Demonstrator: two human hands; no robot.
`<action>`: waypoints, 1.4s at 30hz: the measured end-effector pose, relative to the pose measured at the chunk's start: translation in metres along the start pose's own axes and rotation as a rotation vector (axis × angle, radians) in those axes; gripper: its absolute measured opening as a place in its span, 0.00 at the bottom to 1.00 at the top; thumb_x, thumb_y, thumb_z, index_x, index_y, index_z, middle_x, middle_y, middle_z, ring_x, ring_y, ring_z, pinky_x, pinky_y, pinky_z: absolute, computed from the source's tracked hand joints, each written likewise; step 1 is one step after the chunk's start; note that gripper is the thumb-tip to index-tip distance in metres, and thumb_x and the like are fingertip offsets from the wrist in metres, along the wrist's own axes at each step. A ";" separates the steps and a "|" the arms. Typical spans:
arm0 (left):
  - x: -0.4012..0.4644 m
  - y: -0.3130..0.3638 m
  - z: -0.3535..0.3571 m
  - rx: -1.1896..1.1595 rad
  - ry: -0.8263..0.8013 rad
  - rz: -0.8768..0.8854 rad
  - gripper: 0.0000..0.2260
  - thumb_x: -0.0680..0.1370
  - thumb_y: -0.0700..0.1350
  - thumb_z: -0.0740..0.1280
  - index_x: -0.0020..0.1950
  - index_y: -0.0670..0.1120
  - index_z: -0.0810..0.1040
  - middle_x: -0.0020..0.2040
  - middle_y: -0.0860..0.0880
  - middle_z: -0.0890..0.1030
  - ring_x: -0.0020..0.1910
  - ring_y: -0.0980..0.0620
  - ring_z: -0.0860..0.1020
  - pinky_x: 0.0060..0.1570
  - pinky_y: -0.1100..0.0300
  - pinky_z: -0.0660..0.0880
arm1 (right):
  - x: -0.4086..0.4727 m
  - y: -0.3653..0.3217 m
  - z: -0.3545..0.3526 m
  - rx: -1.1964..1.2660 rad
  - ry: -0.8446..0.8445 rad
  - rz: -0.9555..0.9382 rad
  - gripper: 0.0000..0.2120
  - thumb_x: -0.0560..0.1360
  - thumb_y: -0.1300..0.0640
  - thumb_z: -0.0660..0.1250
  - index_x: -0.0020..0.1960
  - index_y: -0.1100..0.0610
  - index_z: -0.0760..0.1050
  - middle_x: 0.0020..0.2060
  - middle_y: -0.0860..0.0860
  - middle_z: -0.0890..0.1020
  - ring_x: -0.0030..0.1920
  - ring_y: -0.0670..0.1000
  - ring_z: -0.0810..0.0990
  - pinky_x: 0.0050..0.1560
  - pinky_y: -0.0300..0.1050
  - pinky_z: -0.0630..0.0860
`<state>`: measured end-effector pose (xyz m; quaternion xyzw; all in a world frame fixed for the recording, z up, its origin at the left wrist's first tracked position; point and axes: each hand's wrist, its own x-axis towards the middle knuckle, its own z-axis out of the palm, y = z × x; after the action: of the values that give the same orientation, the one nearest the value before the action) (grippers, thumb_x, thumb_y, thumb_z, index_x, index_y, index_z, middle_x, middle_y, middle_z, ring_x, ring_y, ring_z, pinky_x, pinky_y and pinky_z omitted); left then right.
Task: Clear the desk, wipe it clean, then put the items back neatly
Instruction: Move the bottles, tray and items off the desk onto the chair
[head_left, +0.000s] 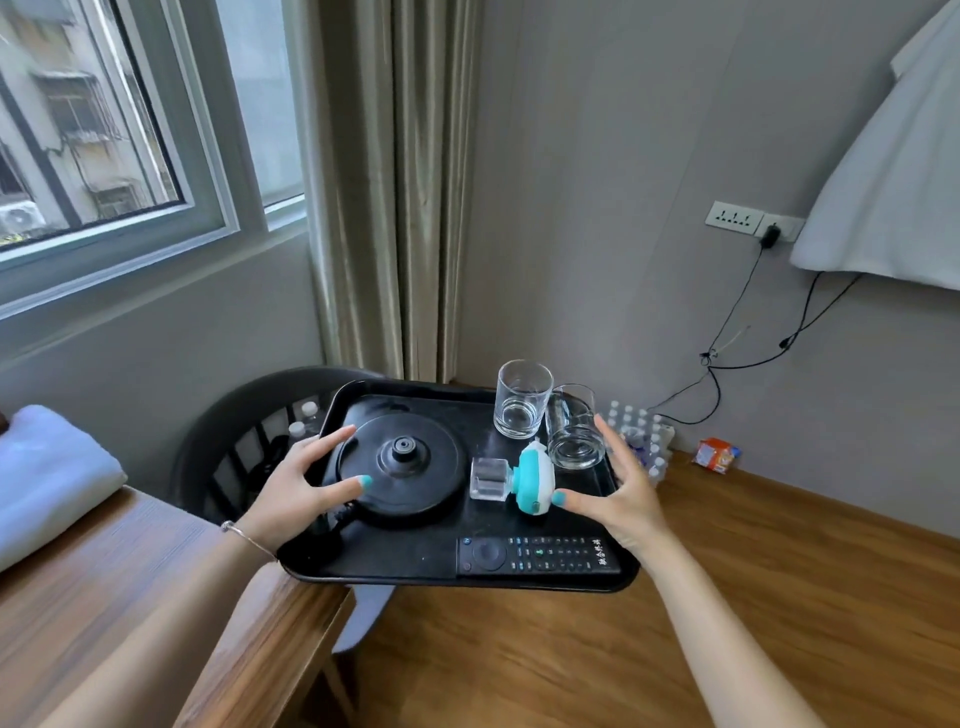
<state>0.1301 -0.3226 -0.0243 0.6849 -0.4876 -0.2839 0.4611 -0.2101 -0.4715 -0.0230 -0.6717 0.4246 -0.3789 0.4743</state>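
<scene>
A black tray (415, 583) is held up over a dark chair (234, 415), just past the corner of the wooden desk (130, 597). My left hand (296, 483) grips its left edge, with the thumb lying on a round black kettle base (415, 483). My right hand (618, 493) grips the right edge, thumb beside a teal and white gadget (535, 480) with a clear cube on it. Two empty glasses (522, 400) stand at the tray's far right. A black remote (540, 555) lies along its near edge.
A folded white towel (47, 467) lies on the desk at the left. Small water bottles (304, 421) sit on the chair seat. On the wooden floor by the wall are a pack of bottles (641, 431) and an orange packet (717, 454). Cables hang from a wall socket (748, 221).
</scene>
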 end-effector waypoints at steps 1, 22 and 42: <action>0.007 0.001 0.005 0.003 0.014 0.005 0.34 0.56 0.66 0.71 0.63 0.68 0.71 0.66 0.54 0.70 0.66 0.59 0.66 0.64 0.63 0.60 | 0.012 0.005 -0.003 -0.003 -0.011 -0.005 0.48 0.60 0.65 0.82 0.73 0.45 0.64 0.60 0.31 0.68 0.55 0.24 0.67 0.48 0.17 0.64; 0.083 -0.006 0.087 0.039 0.387 -0.173 0.40 0.58 0.65 0.72 0.70 0.60 0.70 0.70 0.51 0.69 0.70 0.59 0.65 0.68 0.67 0.57 | 0.221 0.061 -0.025 -0.013 -0.395 -0.114 0.51 0.56 0.49 0.83 0.74 0.41 0.64 0.68 0.36 0.71 0.67 0.30 0.67 0.60 0.23 0.65; 0.097 -0.094 0.125 0.039 0.681 -0.333 0.39 0.62 0.61 0.72 0.72 0.61 0.65 0.70 0.57 0.65 0.72 0.66 0.59 0.67 0.73 0.55 | 0.331 0.139 0.077 0.020 -0.695 -0.170 0.48 0.60 0.53 0.82 0.75 0.45 0.63 0.72 0.43 0.71 0.72 0.42 0.68 0.74 0.52 0.65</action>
<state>0.0985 -0.4477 -0.1550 0.8185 -0.1941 -0.1018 0.5311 -0.0527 -0.7816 -0.1415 -0.7887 0.1769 -0.1702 0.5637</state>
